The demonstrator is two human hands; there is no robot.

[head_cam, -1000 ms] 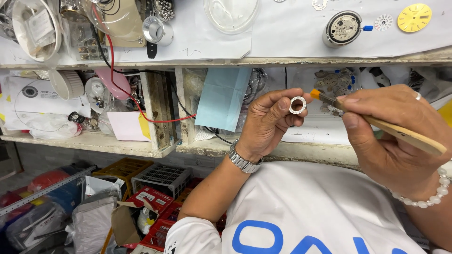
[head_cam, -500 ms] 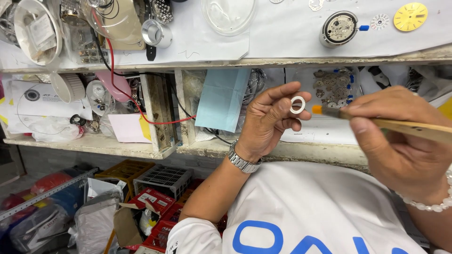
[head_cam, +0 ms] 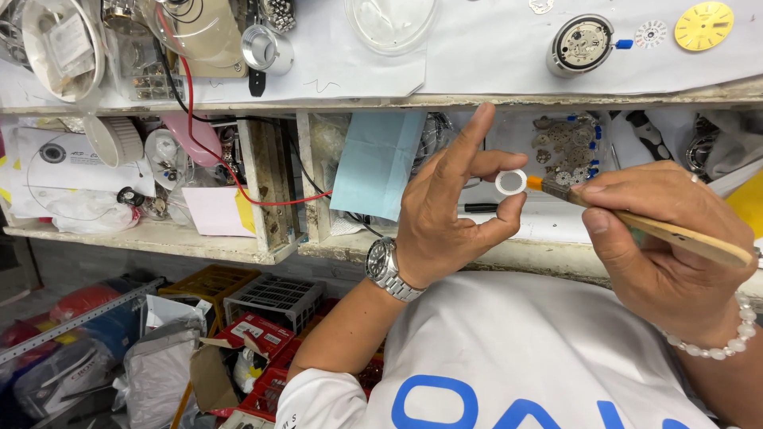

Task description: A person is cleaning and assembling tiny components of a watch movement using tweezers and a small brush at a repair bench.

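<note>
Pinching small white ring between left hand thumb and forefinger; right hand grip clenched on brush, tip at ring's 3 o'clock. Hard poke could flick ring loose.

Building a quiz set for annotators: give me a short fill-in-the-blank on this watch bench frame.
1. The left hand pinches a small white ____ between thumb and finger.
2. The right hand holds a wooden-handled brush whose tip is ____ in colour.
3. The wristwatch sits on the ____ wrist.
4. The yellow watch dial lies at the benchtop's top ____ corner.

Missing: ring; orange; left; right
</note>
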